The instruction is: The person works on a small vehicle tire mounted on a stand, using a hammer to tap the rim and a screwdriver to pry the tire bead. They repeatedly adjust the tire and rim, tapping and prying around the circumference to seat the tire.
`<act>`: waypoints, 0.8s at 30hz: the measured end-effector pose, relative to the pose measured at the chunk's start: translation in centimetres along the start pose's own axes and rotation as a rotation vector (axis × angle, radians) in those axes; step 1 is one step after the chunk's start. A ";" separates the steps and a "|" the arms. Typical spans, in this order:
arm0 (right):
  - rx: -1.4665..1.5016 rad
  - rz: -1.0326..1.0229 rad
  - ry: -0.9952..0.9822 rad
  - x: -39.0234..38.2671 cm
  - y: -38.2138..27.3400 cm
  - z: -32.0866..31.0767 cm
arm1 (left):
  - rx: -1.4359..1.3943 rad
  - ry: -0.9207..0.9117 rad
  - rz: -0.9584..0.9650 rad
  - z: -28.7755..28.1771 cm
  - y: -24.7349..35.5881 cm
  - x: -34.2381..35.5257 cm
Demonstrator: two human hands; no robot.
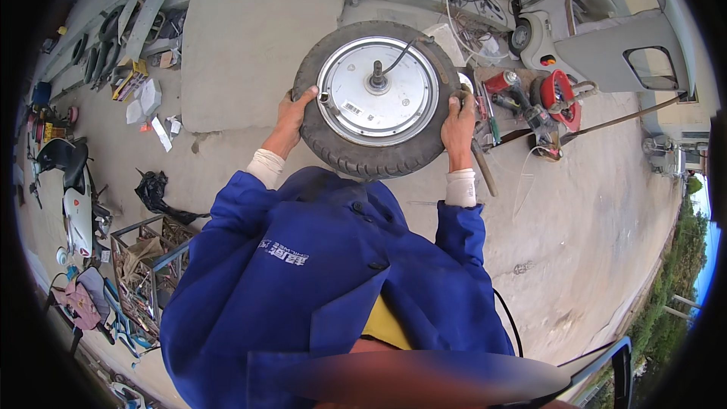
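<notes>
Between my hands is a hub motor wheel [413, 110], with a silver metal centre and a worn black tyre. Its axle stub points up, and a black cable runs from beside the axle over the rim. My left hand [291, 117] grips the tyre's left side, thumb on top near the metal rim. On the right side, my right hand [457, 127] clasps the tyre the same way. The undersides of the fingers are hidden by the tyre. A wooden handle [483, 168] lies just beyond my right hand.
Right of the wheel are a red spray can [500, 82], a cordless power tool [539, 120] and a red container [562, 98]. A parked vehicle [606, 45] stands far right. At left are a scooter [78, 208], a metal scrap bin [155, 257] and a black plastic bag [155, 193].
</notes>
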State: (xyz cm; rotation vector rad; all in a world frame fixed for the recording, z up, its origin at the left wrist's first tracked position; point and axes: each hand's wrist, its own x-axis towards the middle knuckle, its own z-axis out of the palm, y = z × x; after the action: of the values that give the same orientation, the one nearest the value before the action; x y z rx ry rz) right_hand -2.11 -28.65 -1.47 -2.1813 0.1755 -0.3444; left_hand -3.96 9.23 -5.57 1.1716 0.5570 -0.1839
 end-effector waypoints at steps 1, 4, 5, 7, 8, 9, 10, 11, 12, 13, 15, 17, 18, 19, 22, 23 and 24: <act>-0.026 -0.022 0.003 0.2 0.8 -0.3 | -0.040 -0.018 0.019 0.1 -0.6 -0.6; 0.052 0.046 -0.088 1.3 -0.8 -1.8 | -0.012 0.106 0.071 1.0 -2.2 -4.0; 0.049 0.016 -0.096 1.6 0.1 -2.3 | 0.007 0.114 0.093 1.4 -3.5 -4.9; 0.140 -0.021 -0.105 1.8 2.9 -2.7 | 0.016 0.129 0.115 2.2 -4.7 -6.3; 0.227 -0.042 -0.096 1.5 2.8 -2.7 | 0.022 0.137 0.123 2.3 -4.9 -7.0; 0.255 0.006 -0.117 1.3 2.7 -2.9 | 0.023 0.117 0.118 2.1 -4.7 -7.1; 0.226 0.004 -0.116 0.9 2.5 -2.6 | 0.029 0.130 0.099 1.9 -4.3 -7.1; 0.193 -0.001 -0.106 0.5 2.2 -2.8 | 0.034 0.132 0.082 1.9 -3.8 -7.2; 0.163 -0.020 -0.101 0.6 1.7 -2.6 | 0.030 0.139 0.076 1.8 -3.6 -6.9; 0.113 -0.019 -0.074 0.6 1.2 -2.6 | 0.072 0.140 0.089 1.6 -3.8 -6.4; 0.108 -0.036 -0.042 0.5 1.9 -2.5 | 0.116 0.134 0.132 1.1 -4.5 -5.6; 0.019 -0.093 0.037 0.2 1.6 -2.6 | 0.169 0.143 0.161 1.2 -4.9 -5.7; -0.058 -0.129 0.092 -0.2 1.0 -2.7 | 0.203 0.152 0.193 1.0 -5.1 -5.7; -0.135 -0.166 0.146 -1.0 0.2 -2.6 | 0.237 0.159 0.225 0.8 -5.3 -5.7; -0.161 -0.233 0.179 -3.0 -3.0 -2.8 | 0.625 0.264 0.484 1.0 -4.7 -5.9; -0.172 -0.243 0.119 -4.0 -4.1 -2.8 | 0.796 0.315 0.593 1.3 -4.3 -6.3; -0.179 -0.249 0.063 -5.0 -5.0 -2.7 | 0.834 0.243 0.719 1.6 -3.3 -6.7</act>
State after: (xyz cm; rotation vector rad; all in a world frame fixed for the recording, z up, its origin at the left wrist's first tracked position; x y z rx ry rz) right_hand -7.72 -26.52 3.15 -2.3765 -0.0328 -0.5564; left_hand -10.51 5.47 -4.45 2.1523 0.2239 0.3912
